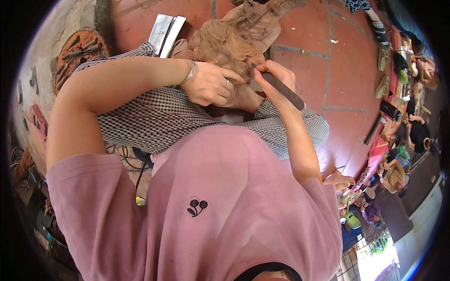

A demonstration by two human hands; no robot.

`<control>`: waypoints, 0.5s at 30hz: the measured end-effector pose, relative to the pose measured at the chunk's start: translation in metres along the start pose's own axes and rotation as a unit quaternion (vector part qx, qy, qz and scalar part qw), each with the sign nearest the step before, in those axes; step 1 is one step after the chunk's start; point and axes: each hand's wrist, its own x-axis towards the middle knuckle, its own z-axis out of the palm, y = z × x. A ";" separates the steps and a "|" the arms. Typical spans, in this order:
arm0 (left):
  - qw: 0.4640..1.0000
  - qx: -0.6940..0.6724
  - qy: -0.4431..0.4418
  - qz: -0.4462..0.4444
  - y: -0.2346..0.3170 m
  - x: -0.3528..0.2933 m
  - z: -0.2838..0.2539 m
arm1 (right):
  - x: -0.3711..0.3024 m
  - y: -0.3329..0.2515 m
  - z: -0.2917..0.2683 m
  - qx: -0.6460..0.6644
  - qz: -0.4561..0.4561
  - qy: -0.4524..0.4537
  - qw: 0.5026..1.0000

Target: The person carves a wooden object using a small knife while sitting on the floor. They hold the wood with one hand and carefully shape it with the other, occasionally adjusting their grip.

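brown carving (229,40), cut off at the far edge; the right hand (280,77) grasps a dark tool (287,92), tip indistinct; whether the left hand (208,85) grips anything, i cannot tell.

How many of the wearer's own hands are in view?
2: the left hand at the near side of the brown carving, the right hand gripping a dark tool. Some fingers are partly hidden.
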 end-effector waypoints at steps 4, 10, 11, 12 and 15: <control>1.000 -0.012 -0.025 -0.007 -0.001 -0.002 -0.003 | 0.004 -0.008 -0.007 -0.034 -0.003 -0.032 0.999; 0.999 0.032 -0.016 0.018 -0.004 0.001 0.000 | 0.002 -0.001 -0.012 0.008 -0.040 -0.052 0.998; 0.999 0.044 0.010 0.019 -0.002 0.006 -0.004 | -0.003 0.011 -0.013 -0.009 -0.065 -0.067 0.996; 0.999 0.041 0.005 0.022 -0.001 0.010 -0.014 | -0.004 0.011 -0.017 -0.025 -0.073 -0.072 0.994; 0.998 0.053 -0.026 0.009 0.003 0.008 -0.015 | 0.007 -0.003 -0.018 0.062 -0.069 -0.037 0.995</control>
